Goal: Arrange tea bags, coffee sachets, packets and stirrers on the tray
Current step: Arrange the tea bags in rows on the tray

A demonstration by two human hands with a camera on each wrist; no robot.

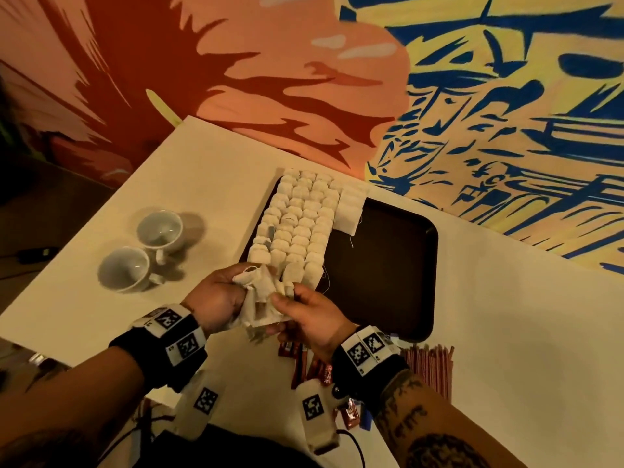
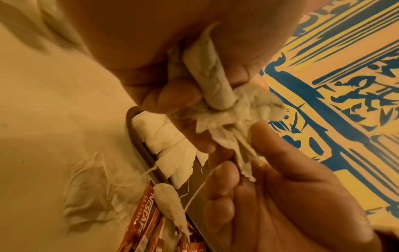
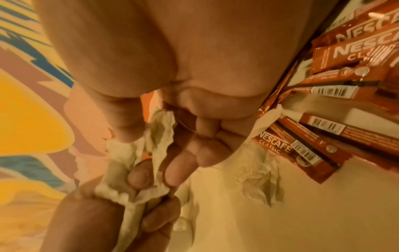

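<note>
A dark tray (image 1: 398, 265) lies on the white table, its left half covered with neat rows of pale tea bags (image 1: 297, 224). Just in front of the tray my left hand (image 1: 223, 292) grips a crumpled bunch of tea bags (image 1: 260, 298). My right hand (image 1: 304, 315) pinches one tea bag (image 3: 162, 145) at the edge of that bunch. In the left wrist view the bunch of tea bags (image 2: 218, 102) sits between my curled fingers, with the tray's rows of tea bags (image 2: 164, 141) below. Red coffee sachets (image 3: 345, 71) lie under my right wrist.
Two white cups (image 1: 141, 255) stand on the table left of the tray. A bundle of reddish stirrers (image 1: 429, 366) lies by the tray's near right corner. Loose coffee sachets (image 1: 304, 359) spread near the table's front edge. A painted wall rises behind the table.
</note>
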